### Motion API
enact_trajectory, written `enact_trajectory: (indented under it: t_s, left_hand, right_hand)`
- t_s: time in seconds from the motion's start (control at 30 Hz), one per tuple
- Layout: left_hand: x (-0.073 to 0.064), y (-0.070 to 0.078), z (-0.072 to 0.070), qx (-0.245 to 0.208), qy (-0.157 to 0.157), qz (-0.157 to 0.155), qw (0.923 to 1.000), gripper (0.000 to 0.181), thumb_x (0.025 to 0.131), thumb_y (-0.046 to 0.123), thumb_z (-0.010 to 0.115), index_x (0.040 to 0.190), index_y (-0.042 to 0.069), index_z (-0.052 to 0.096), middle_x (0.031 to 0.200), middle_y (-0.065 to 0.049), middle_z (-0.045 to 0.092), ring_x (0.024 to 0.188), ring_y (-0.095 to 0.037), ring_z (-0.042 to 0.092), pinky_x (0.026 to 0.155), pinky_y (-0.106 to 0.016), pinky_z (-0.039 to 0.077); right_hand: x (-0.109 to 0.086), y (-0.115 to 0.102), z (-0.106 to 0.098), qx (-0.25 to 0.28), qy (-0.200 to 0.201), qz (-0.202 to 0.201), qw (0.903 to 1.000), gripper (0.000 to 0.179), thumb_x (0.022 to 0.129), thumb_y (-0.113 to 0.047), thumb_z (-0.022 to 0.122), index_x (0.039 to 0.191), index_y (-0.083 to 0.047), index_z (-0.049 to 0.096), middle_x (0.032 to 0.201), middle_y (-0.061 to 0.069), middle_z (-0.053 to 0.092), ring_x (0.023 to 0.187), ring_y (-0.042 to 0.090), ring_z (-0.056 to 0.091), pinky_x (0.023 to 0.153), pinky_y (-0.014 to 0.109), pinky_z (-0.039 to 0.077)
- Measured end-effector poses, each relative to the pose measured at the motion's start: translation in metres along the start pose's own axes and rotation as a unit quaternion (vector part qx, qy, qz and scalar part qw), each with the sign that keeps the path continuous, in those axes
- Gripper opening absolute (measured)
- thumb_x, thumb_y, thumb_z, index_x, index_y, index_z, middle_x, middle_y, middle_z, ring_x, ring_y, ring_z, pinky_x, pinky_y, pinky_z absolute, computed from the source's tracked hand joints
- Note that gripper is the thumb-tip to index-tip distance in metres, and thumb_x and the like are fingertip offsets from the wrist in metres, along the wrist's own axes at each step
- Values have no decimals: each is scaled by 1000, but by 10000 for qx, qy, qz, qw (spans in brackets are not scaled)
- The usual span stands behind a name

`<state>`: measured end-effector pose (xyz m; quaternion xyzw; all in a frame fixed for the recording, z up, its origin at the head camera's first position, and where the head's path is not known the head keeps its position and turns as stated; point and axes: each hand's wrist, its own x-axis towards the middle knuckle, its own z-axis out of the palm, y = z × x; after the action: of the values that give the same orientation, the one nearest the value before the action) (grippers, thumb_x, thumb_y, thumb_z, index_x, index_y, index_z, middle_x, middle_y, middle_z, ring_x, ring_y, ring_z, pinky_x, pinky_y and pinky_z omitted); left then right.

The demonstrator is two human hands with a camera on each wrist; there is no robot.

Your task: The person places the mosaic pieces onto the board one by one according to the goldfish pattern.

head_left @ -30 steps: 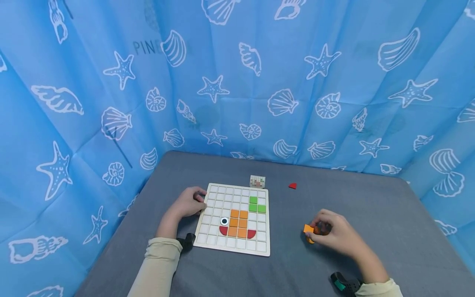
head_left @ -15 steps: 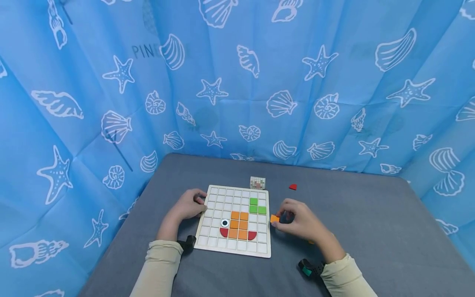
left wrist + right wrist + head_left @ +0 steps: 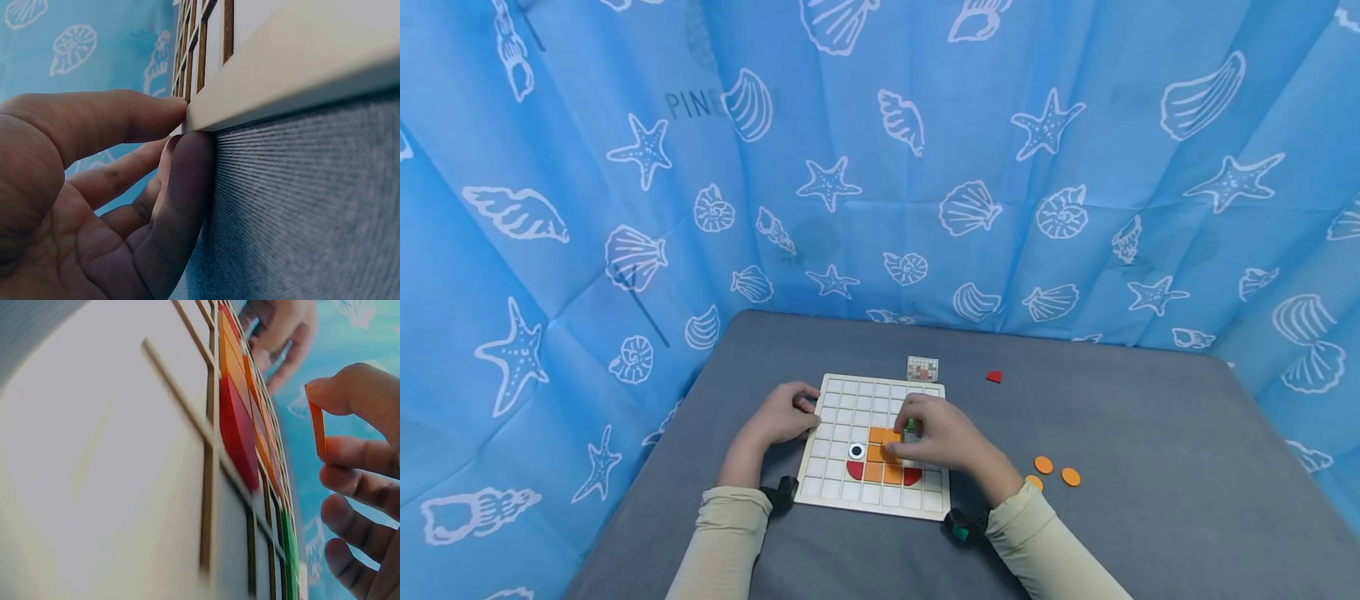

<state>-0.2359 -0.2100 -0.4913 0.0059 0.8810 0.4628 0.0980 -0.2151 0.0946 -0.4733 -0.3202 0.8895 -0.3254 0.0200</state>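
Note:
A wooden grid board (image 3: 850,402) with white cells lies on the table. My left hand (image 3: 784,412) pinches its left edge between thumb and fingertips, close up in the left wrist view. Over the board, my right hand (image 3: 940,433) pinches an orange square tile (image 3: 317,425) between thumb and index finger, apart from the surface in the right wrist view. Below it sit several orange tiles (image 3: 873,472) in the cells, with an eye tile (image 3: 857,451) and a red rounded piece (image 3: 854,470) at their left. Another red piece (image 3: 912,477) is on their right. Green tiles (image 3: 289,544) are mostly hidden by the right hand in the head view.
A small picture card (image 3: 922,369) lies behind the board. One loose red quarter-round piece (image 3: 994,377) is to the card's right. Orange discs (image 3: 1071,477) lie on the grey table cover right of the board. A blue shell-patterned curtain (image 3: 880,208) surrounds the table.
My right hand has carried the orange tile leftward from the right of the table to over the board, uncovering the orange discs. My left hand has stayed at the board's edge.

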Motion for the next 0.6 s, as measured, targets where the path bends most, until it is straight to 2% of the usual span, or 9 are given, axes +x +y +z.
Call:
enact_trajectory:
  t_s: [0.33,0.6]
  left_hand:
    - [-2,3,-1,-68,-25,-10,10000,44,91,-1,73,135,-2,65,95,-13,63,75,-21,62,64,-34,60]
    - [-2,4,-3,-39,-52,-19,10000,44,91,0,74,134,-1,66,95,-12,64,74,-20,62,64,-33,59]
  right_hand:
    - [33,-17,21,-388,-246,307,9985,22,88,-42,86,88,-22,76,88,-8,64,68,6,53,62,25,47]
    - [45,-19,29,-531,-362,444,9969,20,89,-42,85,88,-23,77,93,-8,66,71,7,54,65,26,49]
